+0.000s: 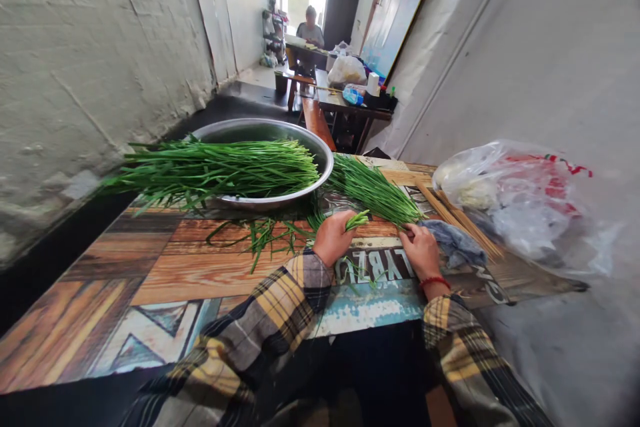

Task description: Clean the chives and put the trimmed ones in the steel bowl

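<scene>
My left hand (334, 238) is closed round a small bunch of garlic chives (357, 220), their cut ends poking out past my thumb. A larger pile of garlic chives (375, 190) lies slantwise on the table. At the near end of that pile, my right hand (421, 251) has its fingers pinched on the stalk ends; the fingertips are partly hidden. To the left, a metal basin (327, 163) carries a thick heap of garlic chives (235, 167), whose leaves hang over its rim. Loose chive scraps (270, 237) lie scattered in front of the basin.
On the right of the wood-patterned table (195, 267) are a grey-blue cloth (455, 240), wooden sticks (463, 220) and a clear plastic bag (525, 200). Farther back, a person (311, 30) sits behind another table (345, 101) holding bags. Walls stand on both sides.
</scene>
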Demonstrator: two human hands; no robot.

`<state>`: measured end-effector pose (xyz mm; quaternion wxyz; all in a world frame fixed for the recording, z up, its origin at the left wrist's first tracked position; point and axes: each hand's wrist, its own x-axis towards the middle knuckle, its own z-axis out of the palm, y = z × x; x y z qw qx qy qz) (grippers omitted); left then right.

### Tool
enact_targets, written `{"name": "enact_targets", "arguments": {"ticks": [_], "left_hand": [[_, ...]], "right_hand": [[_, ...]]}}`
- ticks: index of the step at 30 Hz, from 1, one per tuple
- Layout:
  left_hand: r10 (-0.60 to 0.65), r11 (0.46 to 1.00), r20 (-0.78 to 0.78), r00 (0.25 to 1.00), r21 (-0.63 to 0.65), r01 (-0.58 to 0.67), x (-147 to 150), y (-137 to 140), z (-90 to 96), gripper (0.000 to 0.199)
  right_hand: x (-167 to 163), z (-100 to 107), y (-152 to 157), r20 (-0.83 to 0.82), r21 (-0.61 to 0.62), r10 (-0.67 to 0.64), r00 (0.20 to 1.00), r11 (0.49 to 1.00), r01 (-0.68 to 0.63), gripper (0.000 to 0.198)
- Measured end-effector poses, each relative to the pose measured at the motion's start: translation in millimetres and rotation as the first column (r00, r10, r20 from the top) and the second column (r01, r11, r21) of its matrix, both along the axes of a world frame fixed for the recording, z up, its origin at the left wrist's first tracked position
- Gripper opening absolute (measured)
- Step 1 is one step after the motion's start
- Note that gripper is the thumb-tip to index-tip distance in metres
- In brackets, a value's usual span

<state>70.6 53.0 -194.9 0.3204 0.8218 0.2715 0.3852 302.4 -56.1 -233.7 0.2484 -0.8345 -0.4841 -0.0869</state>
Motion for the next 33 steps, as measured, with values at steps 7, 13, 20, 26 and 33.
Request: {"name": "enact_targets", "arguments": {"ticks": [7,13,20,26,33], "left_hand": [[-0.003,1.000,0.029,1.000,-0.003,0.003,0.1,1.5,-1.0,0.021],[-0.016,1.000,0.076,0.997,-0.006,0.016,1.9,3.8,-1.1,0.021],[-0.217,0.973,0.178,0.960,-0.041,0.228,3.4,4.5,1.9,0.013],[-0.324,0.941,0.091,0.942,-0.071,0.330,3.0,2.4,3.0,0.011],[-0.247,0.969,-0.055,0.967,-0.039,0.245,2.3,4.5,0.2,0.023]], "right_hand": [[0.9,5.1,-2.1,-0.014,-0.001,-0.020,1.000,1.000,0.020,0.025],[-25.9,15.0,-16.0,-0.203,0.118,0.237,0.950,0.969,-0.217,0.027],[-63.7,49.2,-26.2,-0.209,0.228,0.388,0.898,0.912,-0.342,0.023],[-72.4,58.8,-24.4,-0.241,0.266,0.387,0.890,0.908,-0.323,0.026],[-57.8,46.9,-23.0,-0.407,0.346,0.225,0.885,0.935,-0.079,0.033]]}}
